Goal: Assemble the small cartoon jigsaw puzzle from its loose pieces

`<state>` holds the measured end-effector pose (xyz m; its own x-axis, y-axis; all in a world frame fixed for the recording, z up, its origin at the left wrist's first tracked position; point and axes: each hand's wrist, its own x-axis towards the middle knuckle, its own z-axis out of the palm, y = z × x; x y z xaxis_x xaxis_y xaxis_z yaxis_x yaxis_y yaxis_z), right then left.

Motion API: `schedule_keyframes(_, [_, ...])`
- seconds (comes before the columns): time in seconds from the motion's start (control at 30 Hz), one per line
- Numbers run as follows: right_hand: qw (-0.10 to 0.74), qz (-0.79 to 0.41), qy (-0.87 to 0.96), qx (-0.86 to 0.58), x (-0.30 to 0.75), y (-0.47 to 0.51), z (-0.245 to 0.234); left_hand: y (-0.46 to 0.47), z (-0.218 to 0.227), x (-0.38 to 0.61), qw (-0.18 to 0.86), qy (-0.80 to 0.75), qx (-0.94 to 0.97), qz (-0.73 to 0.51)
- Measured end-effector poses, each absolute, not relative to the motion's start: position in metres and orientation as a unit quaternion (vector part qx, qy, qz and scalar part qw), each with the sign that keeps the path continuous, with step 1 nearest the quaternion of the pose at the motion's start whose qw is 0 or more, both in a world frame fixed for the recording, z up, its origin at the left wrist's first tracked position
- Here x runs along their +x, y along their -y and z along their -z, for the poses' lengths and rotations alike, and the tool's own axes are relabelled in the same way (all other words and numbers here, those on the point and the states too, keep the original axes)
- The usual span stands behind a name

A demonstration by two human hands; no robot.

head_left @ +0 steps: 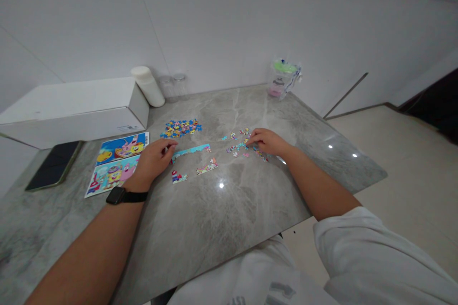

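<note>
A partly joined jigsaw puzzle lies flat on the grey table, a light-blue strip along its far side. Two separate joined corners, one at the near left and one at the near right, sit below it. My left hand rests at the puzzle's left side, fingers loosely bent and apart from the thumb, nothing visible in them. Over a scatter of loose puzzle pieces is my right hand, fingertips drawn together on a piece that they mostly hide.
A pile of blue and yellow pieces lies farther back. Left are a picture sheet, a phone and a white box. By the wall stand a white bottle, two clear jars and a plastic bag.
</note>
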<state>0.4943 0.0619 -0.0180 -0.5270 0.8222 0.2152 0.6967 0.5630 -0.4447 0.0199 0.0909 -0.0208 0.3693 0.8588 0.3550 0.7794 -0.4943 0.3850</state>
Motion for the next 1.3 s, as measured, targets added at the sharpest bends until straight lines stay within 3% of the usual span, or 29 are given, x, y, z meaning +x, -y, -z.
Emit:
schedule_keyframes(0.77, [0.199,-0.182,0.853,-0.447,0.498,-0.055,0.003,-0.089,0.018,0.022,0.087,-0.502,0.823,-0.250])
schedule_keyframes(1.1, [0.190,-0.193,0.891,-0.364,0.467,-0.045,0.001,-0.089,0.017,0.022,0.087,-0.511,0.820,-0.243])
schedule_keyframes(1.3, [0.256,-0.091,0.824,-0.497,0.493,-0.044,-0.017,-0.090,0.020,0.021,0.084,-0.502,0.824,-0.248])
